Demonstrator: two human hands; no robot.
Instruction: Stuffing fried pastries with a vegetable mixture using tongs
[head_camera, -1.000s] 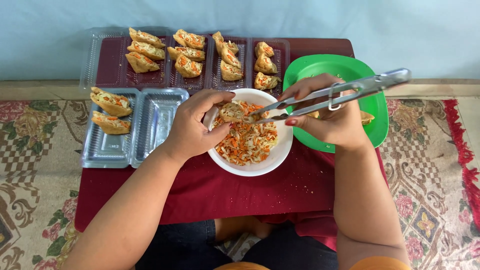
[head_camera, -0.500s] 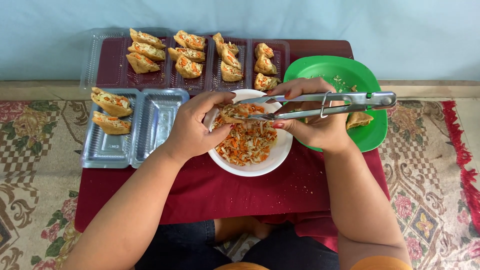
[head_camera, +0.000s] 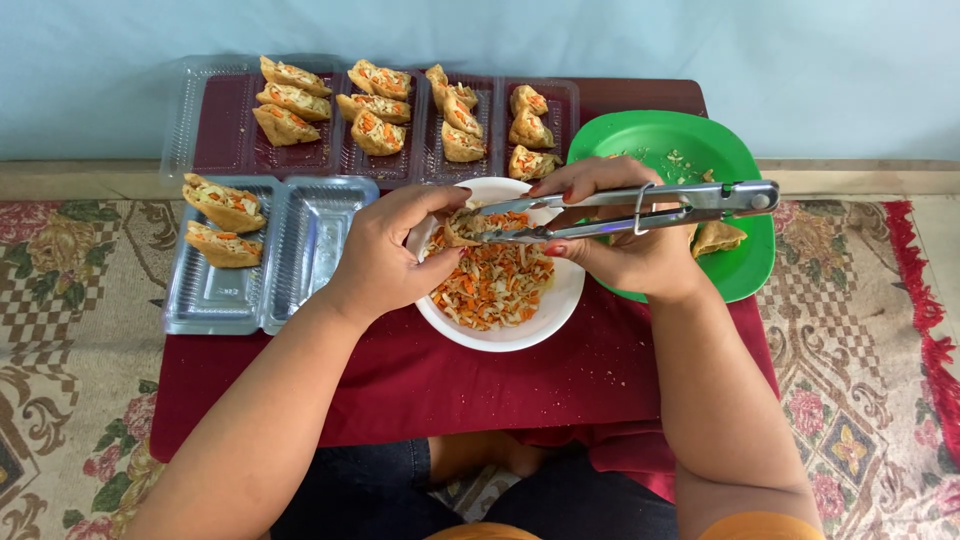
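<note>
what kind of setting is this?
Likely a home floor setup for packing snacks: a low table on patterned rugs, clear trays of stuffed pockets, a filling bowl between both hands.

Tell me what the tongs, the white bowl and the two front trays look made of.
Tongs: bare metal, probably stainless steel, going by the grey shine and bright glints.
Bowl: smooth glossy white; ceramic or hard plastic, the look leaves it open.
Trays: thin clear plastic with moulded ribs; the cloth shows dimly through and the ridges catch light.
</note>
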